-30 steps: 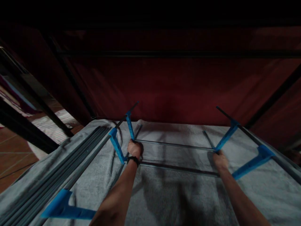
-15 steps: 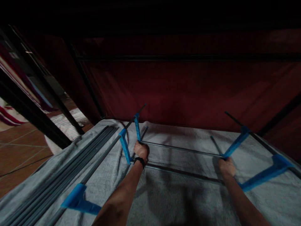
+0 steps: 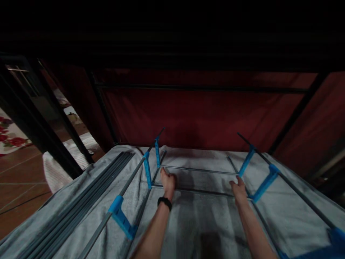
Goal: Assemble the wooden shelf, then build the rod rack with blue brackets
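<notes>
At the far left, a tiled floor (image 3: pixel 16 180) is seen beyond a black frame post (image 3: pixel 35 138). A bundle of loose grey rods (image 3: pixel 81 201) is laid along the left edge of a grey towel-like cloth (image 3: pixel 188 223), which covers the work surface.

Just right of the bundle, the left side rail (image 3: pixel 129 180) of a metal rod frame is raised above the cloth and is carried on blue plastic connectors (image 3: pixel 147 172). A further blue connector (image 3: pixel 121 217) is fitted lower on the same rail.

The left hand (image 3: pixel 168 181), with a black wristband (image 3: pixel 165 202) on the wrist, is placed at the left end of the near cross rod (image 3: pixel 205 192). The fingers are curled over the rod, but whether the hand is fully closed on it cannot be told in the dim light. The far cross rod (image 3: pixel 199 169) lies parallel, just behind.

The right hand (image 3: pixel 238 189) is set at the right end of the same near cross rod, beside a blue connector (image 3: pixel 262 187). How tightly it grips cannot be told.

The right side rail (image 3: pixel 296 187) runs toward the lower right corner. A dark red fabric wall (image 3: pixel 199 115) closes the background.
</notes>
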Tool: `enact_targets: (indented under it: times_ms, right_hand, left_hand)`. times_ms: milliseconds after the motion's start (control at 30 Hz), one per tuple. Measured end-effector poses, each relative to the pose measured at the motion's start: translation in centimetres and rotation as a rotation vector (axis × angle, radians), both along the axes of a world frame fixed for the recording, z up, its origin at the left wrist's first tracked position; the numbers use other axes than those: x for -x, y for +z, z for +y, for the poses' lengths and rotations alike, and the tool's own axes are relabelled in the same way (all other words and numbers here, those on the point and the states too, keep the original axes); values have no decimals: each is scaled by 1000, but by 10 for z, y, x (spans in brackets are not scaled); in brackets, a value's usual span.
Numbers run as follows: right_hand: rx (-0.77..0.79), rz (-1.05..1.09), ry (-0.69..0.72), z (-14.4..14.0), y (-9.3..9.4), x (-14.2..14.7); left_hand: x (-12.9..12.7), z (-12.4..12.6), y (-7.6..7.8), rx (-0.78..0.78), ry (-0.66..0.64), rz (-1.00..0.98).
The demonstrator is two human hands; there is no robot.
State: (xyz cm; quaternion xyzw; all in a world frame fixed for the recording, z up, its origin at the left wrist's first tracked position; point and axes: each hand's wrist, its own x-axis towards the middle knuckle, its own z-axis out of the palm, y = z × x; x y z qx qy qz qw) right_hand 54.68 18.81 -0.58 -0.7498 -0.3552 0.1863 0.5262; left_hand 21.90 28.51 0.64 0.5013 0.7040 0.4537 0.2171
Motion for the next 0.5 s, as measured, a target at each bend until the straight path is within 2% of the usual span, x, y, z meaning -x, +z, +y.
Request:
enact_targets:
  times_ms: [67, 133, 200, 267, 333, 400, 500]
  right_hand:
    - [-52, 63, -71, -39, -7, 47]
    - [-126, 83, -15, -86, -16, 95]
    - [-156, 113, 41, -135, -24, 134]
    - [-150, 138, 141, -180, -26, 160]
    - [-152, 154, 212, -218, -20, 171]
    - [-173, 152, 249, -248, -5, 170]
    - [-208, 78, 265, -283, 38, 159]
  left_hand:
    - [-11, -35, -4, -114, -51, -53]
    - [-12, -66, -4, -197, -91, -65]
    - [0, -90, 2, -239, -100, -36]
    - [19, -105, 12, -217, -55, -6]
    - [37, -117, 22, -145, 10, -8]
    - [45, -128, 28, -89, 40, -39]
    - [27, -150, 39, -156, -50, -109]
